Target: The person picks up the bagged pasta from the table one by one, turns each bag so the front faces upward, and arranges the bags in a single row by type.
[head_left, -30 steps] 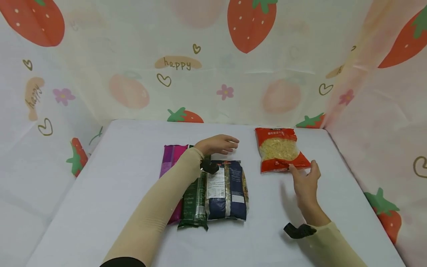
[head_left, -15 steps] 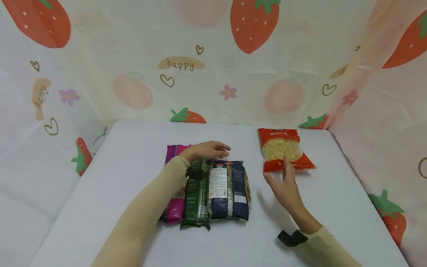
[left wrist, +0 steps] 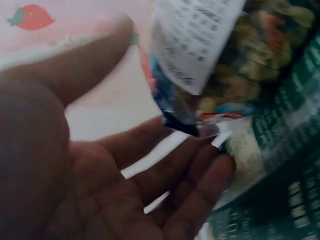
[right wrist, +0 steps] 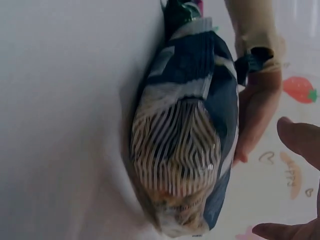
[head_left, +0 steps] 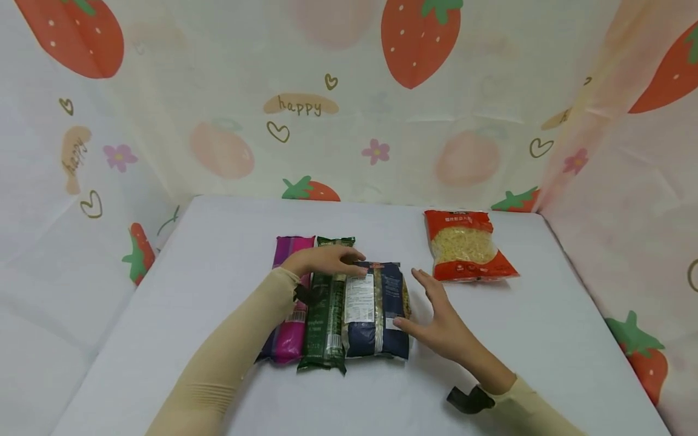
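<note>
A navy-blue bag of pasta (head_left: 362,339) with a white label lies between my hands. My left hand (head_left: 322,260), fingers relaxed, hovers over the far end of the green spaghetti pack (head_left: 316,321), fingertips right at the blue bag's top edge. In the left wrist view the fingers (left wrist: 150,167) extend below the bag's corner, holding nothing. My right hand (head_left: 449,333) is at the blue bag's right side, thumb and fingers spread apart. The right wrist view shows the blue bag (right wrist: 182,135) end-on, with the right fingertips (right wrist: 295,135) away from it.
A magenta and purple pack (head_left: 289,345) lies left of the green one. At the back right sits a red bag of yellow pasta (head_left: 463,245). The white table (head_left: 229,230) is enclosed by strawberry-print curtains (head_left: 349,151).
My right hand has left the red bag and moved left to the blue bag's side. My left hand has drawn back and slightly left, lowering toward the blue bag's top edge.
</note>
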`<state>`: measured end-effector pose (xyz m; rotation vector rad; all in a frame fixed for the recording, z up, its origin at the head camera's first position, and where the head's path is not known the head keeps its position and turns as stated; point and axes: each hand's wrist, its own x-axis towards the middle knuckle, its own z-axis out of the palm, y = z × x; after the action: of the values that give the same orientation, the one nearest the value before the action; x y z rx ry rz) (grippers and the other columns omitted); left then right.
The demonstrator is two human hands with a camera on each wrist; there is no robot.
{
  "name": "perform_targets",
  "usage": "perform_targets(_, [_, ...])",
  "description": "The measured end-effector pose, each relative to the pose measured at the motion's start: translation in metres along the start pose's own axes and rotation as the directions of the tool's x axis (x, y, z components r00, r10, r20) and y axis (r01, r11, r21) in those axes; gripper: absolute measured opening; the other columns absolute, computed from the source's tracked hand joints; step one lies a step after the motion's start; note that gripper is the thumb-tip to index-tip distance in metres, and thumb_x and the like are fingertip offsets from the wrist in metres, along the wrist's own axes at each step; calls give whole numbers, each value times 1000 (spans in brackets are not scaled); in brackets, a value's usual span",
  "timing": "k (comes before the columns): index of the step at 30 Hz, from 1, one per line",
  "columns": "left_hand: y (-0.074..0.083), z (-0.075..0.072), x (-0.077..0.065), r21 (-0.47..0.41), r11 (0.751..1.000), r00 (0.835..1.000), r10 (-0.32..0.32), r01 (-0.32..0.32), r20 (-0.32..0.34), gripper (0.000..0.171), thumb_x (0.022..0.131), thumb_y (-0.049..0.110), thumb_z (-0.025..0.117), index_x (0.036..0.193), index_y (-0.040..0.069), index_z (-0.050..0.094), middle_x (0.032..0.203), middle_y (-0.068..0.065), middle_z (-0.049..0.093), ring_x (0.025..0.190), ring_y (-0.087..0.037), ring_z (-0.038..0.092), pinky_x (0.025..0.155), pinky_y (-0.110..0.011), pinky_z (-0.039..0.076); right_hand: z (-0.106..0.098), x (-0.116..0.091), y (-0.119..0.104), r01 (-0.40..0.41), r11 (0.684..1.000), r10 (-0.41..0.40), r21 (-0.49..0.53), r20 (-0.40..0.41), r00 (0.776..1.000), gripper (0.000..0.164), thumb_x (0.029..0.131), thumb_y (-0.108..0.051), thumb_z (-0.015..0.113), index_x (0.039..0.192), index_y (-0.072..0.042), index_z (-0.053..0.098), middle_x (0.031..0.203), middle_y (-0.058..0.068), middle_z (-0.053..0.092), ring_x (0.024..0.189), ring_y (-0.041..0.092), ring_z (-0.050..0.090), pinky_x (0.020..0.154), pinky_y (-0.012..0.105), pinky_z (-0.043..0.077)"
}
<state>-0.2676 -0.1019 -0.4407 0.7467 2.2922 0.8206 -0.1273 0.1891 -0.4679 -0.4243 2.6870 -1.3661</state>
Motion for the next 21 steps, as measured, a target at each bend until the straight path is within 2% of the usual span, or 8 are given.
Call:
perform_targets(4, [-3, 4, 2, 38, 999, 1000, -12, 12, 3, 67, 107, 50, 65, 162, 15, 49, 167, -13, 45, 152, -36, 44, 121, -55, 42, 10, -2, -5, 20, 999, -16, -46, 76, 997, 110, 88, -46, 89, 172, -21, 24, 178, 16, 15, 161, 47, 20, 119, 78, 28])
perform_targets(9, [-6, 8, 5, 48, 998, 999, -41, 42, -18, 73, 103, 51, 69, 162, 14, 48, 167, -14, 44, 152, -37, 44, 121, -57, 41, 18, -6, -16, 71, 981, -41, -179, 168, 985, 111, 86, -55, 89, 171, -17, 28, 177, 18, 16, 160, 48, 23, 116, 74, 38])
perform_targets(16, [-5, 10, 9, 72, 995, 997, -69, 71, -28, 79, 102, 57, 68, 163, 13, 46, 169, -15, 42, 154, -37, 42, 122, -58, 40, 30, -12, -35, 116, 908, -37, -404, 198, 979, 121, 76, -64, 92, 171, -19, 32, 176, 20, 22, 158, 51, 27, 104, 72, 51])
perform_targets(21, [-6, 11, 10, 96, 993, 997, -69, 71, -24, 78, 102, 58, 68, 164, 15, 47, 169, -14, 41, 155, -37, 41, 123, -58, 39, 42, -10, -39, 117, 843, -21, -525, 184, 983, 127, 72, -64, 95, 172, -22, 30, 174, 26, 23, 156, 57, 26, 99, 74, 53])
